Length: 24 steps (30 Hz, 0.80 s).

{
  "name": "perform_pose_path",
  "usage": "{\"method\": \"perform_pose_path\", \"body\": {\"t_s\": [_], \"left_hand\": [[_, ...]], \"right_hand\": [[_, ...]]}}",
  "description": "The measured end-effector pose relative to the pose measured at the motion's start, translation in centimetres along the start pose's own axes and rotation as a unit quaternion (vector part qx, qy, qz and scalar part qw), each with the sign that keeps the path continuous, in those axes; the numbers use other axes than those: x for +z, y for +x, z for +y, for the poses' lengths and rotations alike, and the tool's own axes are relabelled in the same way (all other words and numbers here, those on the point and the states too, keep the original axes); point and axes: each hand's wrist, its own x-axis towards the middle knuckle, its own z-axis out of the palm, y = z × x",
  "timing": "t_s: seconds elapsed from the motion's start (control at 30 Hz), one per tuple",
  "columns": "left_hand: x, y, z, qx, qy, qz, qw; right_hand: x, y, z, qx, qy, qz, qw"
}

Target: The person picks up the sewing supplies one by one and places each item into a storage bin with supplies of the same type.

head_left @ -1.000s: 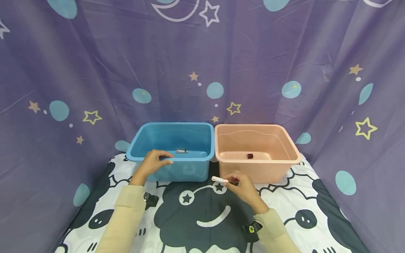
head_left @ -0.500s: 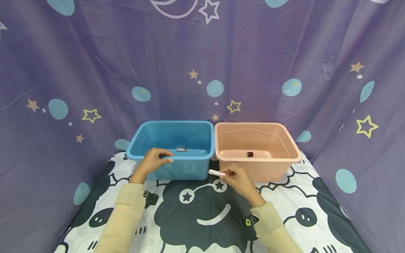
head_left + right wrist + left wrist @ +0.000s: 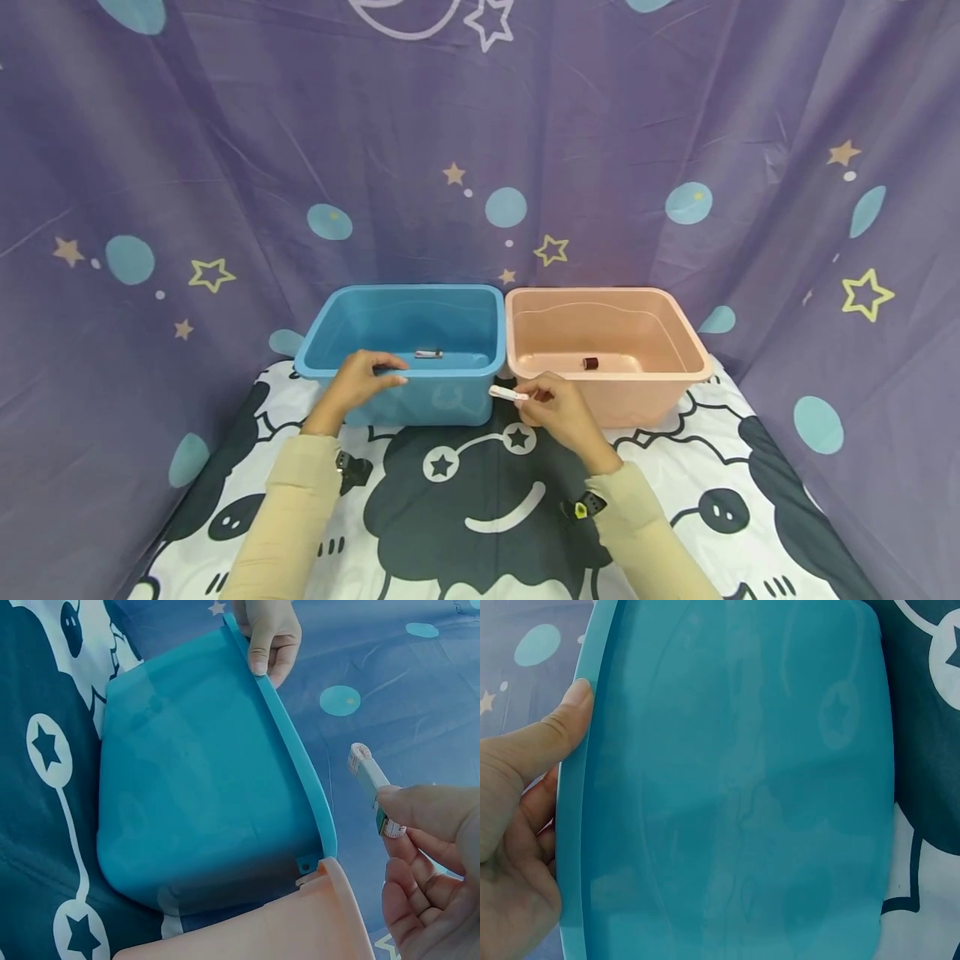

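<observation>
My left hand (image 3: 362,383) holds the front rim of the blue plastic tub (image 3: 420,400). In the left wrist view its thumb (image 3: 576,697) lies on the rim and the other fingers are behind it. Between thumb and fingers, my right hand (image 3: 558,408) pinches a slim white bar (image 3: 507,392) with reddish printed marks at its ends; its exact kind is unclear. The bar hovers in front of where the blue tub and the peach tub (image 3: 600,400) meet. A small white and reddish item (image 3: 429,354) lies inside the blue tub. A dark brown spool-like piece (image 3: 590,363) lies inside the peach one.
Both tubs stand side by side on a black and white cartoon-print cloth (image 3: 450,542). Behind them hangs a purple curtain (image 3: 420,150) with stars and dots, which also closes in the left and right sides.
My right hand has risen and shifted slightly left with the white bar, toward the tubs' rims. The left hand stays on the blue rim. The head view has tilted slightly.
</observation>
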Motion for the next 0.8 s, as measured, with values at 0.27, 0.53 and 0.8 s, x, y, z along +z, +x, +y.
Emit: {"method": "perform_pose_path", "body": {"t_s": [0.27, 0.53, 0.8], "left_hand": [[-0.2, 0.3, 0.1, 0.001, -0.004, -0.007, 1.0], [-0.2, 0.4, -0.2, 0.004, -0.001, -0.002, 1.0], [0.0, 0.0, -0.3, 0.0, 0.0, -0.008, 1.0]], "right_hand": [[-0.1, 1.1, -0.6, 0.034, -0.038, 0.009, 0.9987], [0.3, 1.6, -0.7, 0.041, -0.038, 0.009, 0.9984], [0.9, 1.9, -0.7, 0.025, -0.023, 0.007, 0.9994]]}}
